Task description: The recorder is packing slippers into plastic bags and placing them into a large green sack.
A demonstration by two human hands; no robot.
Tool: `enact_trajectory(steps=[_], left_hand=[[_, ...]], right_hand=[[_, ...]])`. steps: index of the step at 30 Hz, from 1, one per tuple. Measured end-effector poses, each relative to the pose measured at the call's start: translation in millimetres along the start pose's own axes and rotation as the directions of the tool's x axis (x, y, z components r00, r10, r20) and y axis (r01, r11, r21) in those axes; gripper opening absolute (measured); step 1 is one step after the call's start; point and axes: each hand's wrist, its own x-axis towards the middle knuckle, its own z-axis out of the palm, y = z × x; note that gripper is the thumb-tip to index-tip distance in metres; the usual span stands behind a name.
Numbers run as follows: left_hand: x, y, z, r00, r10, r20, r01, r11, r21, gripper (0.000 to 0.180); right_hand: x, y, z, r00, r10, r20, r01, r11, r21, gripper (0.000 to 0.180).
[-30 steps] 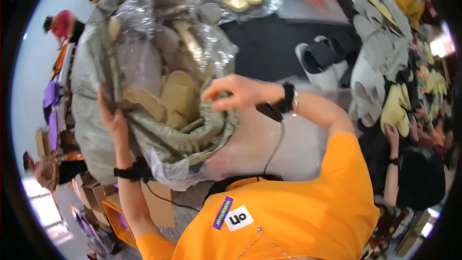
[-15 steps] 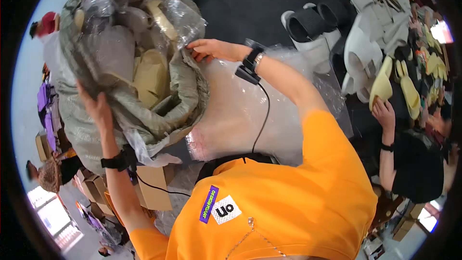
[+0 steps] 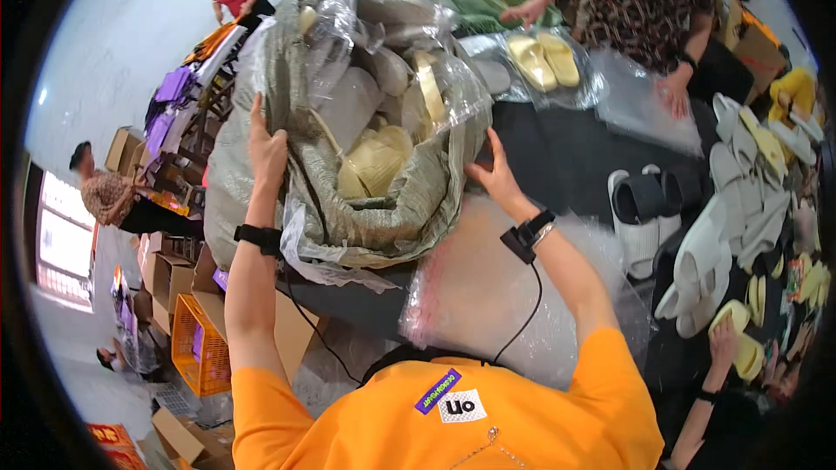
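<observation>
A big grey-green woven sack (image 3: 396, 226) stands before me with its mouth open and its edge rolled down. Inside lie pale yellow slippers (image 3: 376, 164) and grey-white slippers (image 3: 348, 109), some in clear plastic bags. My left hand (image 3: 267, 150) lies along the sack's left side, its fingers extended. At the right side, my right hand (image 3: 499, 174) is spread, with its fingertips against or very close to the sack wall; nothing is held in it.
Clear plastic bags (image 3: 514, 287) lie on the black table to the right. Beyond them are black-and-white slippers (image 3: 644, 209) and a heap of grey slippers (image 3: 705, 261). Across the table, a person's hand (image 3: 675, 91) touches plastic bags. An orange crate (image 3: 196, 348) is at left.
The view has turned, so the sack sits more centrally. My right hand has left the sack's rim for its outer right side. My left hand stays at the left side.
</observation>
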Motion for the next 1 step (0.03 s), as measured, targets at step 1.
enact_trajectory(steps=[1], left_hand=[[0.2,-16.0,-0.5,1.000,-0.002,-0.005,0.002,1.000,0.002,0.079]], right_hand=[[-2.0,-14.8,3.5,0.988,0.071,0.135,-0.102,0.965,0.241,0.088]])
